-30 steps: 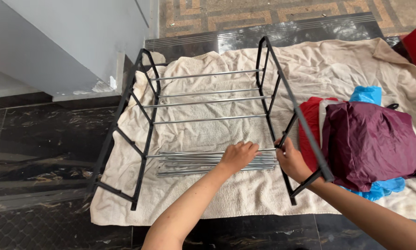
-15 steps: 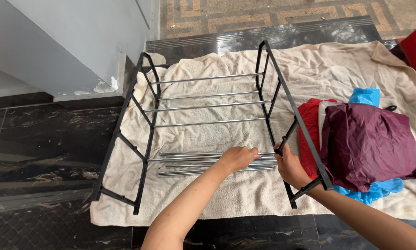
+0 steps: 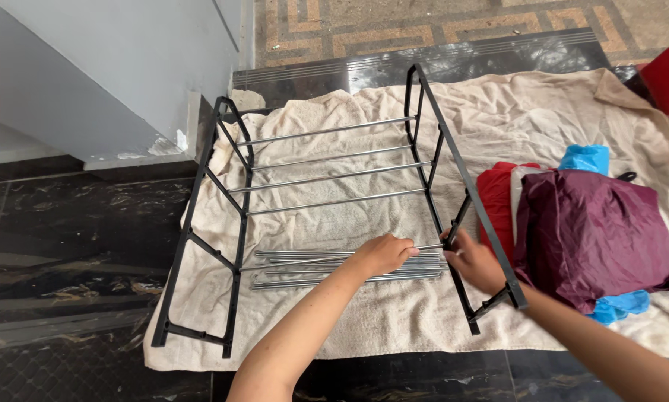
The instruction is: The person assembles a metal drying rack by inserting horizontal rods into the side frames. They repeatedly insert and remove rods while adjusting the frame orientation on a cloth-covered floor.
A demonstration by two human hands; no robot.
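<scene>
- Forearms enter from the bottom edge: one from bottom centre, one from bottom right. Both reach up toward frame centre.
- Left hand (image 3: 380, 254): just below centre, fingers curled tight around the end of a metal rod (image 3: 327, 262), which it holds level, pointing toward the right frame.
- Right hand (image 3: 474, 260): right of centre, fingers wrapped around a strut of the right side frame (image 3: 465, 186), beside the rod's end. Cannot tell whether the rod tip sits in the frame.
- Loose rods (image 3: 342, 277): silver bundle lying flat on the towel, directly under the left hand, between the two side frames, in the lower middle of the frame.
- Towel (image 3: 394, 327): cream, spread over the dark marble floor (image 3: 66, 238); it carries the whole rack.
- Left side frame (image 3: 200, 238): black, upright, running from lower left to upper centre-left.
- Fitted rods (image 3: 334, 167): four silver bars spanning between the two black frames, above centre, parallel and spaced apart.
- Maroon cloth bundle (image 3: 595, 231): right of the rack, on the towel, just beside the right side frame. A red piece (image 3: 495, 193) and blue plastic (image 3: 584, 158) show under it.
- Grey wall (image 3: 111, 67): upper left.
- Patterned tile floor (image 3: 394, 22): along the top edge, beyond a dark step.
</scene>
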